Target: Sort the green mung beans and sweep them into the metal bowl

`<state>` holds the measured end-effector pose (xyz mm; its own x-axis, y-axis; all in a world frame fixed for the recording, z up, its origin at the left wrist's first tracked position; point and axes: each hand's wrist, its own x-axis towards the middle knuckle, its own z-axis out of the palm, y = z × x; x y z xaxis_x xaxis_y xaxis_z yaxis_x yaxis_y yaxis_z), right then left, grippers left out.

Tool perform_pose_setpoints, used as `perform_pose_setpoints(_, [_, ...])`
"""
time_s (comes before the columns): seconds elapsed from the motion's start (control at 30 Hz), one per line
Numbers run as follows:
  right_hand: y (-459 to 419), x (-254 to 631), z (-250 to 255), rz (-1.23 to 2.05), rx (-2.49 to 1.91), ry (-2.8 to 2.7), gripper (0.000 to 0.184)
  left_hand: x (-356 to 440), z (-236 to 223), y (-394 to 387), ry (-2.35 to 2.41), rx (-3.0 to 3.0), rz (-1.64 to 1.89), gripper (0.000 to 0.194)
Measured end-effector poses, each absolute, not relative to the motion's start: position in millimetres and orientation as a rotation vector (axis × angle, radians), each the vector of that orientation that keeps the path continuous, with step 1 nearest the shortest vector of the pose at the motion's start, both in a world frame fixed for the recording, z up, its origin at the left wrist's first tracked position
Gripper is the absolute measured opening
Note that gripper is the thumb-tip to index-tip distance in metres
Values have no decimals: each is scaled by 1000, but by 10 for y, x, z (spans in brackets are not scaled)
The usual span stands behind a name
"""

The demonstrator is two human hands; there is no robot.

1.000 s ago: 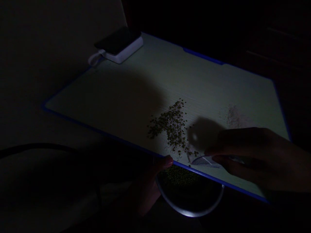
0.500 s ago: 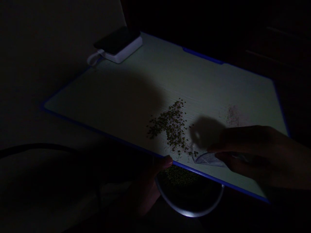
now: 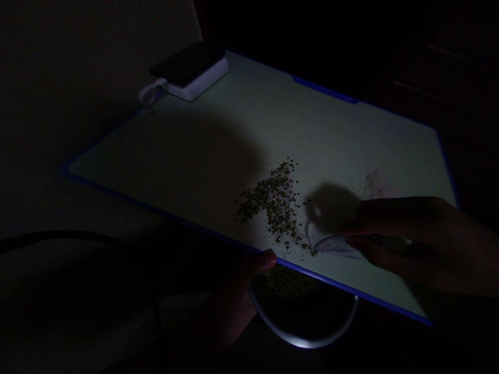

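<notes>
Right hand: your right hand [image 3: 409, 241] comes in from 3 o'clock, thumb and fingertips pinching a folded translucent sheet [image 3: 337, 246], its creased tip close to the lower end of the seed scatter

Left hand: your left hand [image 3: 232, 306] sits mostly in shadow at 6 o'clock, its thumb [image 3: 265, 258] lying over the board's near edge; you cannot tell whether the other fingers are spread or closed under the board

Seeds: small loose olive-green seeds [image 3: 275, 202] lie in a scattered patch near the middle of the board, just left of the sheet

Board: a pale green rectangular board with a blue edge [image 3: 312, 130] fills the view, tilted across it

Bowl: a round bowl with a bright metal rim [image 3: 300, 343] sits below the near edge at 6 o'clock, holding a heap of green seeds [image 3: 288, 280]

Around: a pale powdery smear [image 3: 374, 184] marks the board at 2 o'clock; a white rectangular block [image 3: 198, 85] with a flat black slab [image 3: 187, 63] on top and a white looped cord [image 3: 150, 92] stands at the far corner, 11 o'clock

Writing: anything on the white block is too dim for you to read
</notes>
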<state>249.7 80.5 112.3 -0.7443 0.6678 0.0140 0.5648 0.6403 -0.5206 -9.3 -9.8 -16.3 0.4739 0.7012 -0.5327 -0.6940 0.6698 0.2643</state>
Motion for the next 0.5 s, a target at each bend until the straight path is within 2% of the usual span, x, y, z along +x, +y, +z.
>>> perform_pose_setpoints(0.13, [786, 2526, 1153, 741, -1055, -2640, 15, -89, -172, -109, 648, 16, 865, 40])
perform_pose_setpoints(0.5, [788, 2480, 1177, 950, -998, -2620, 21, -89, -160, -96, 688, -7, 850, 30])
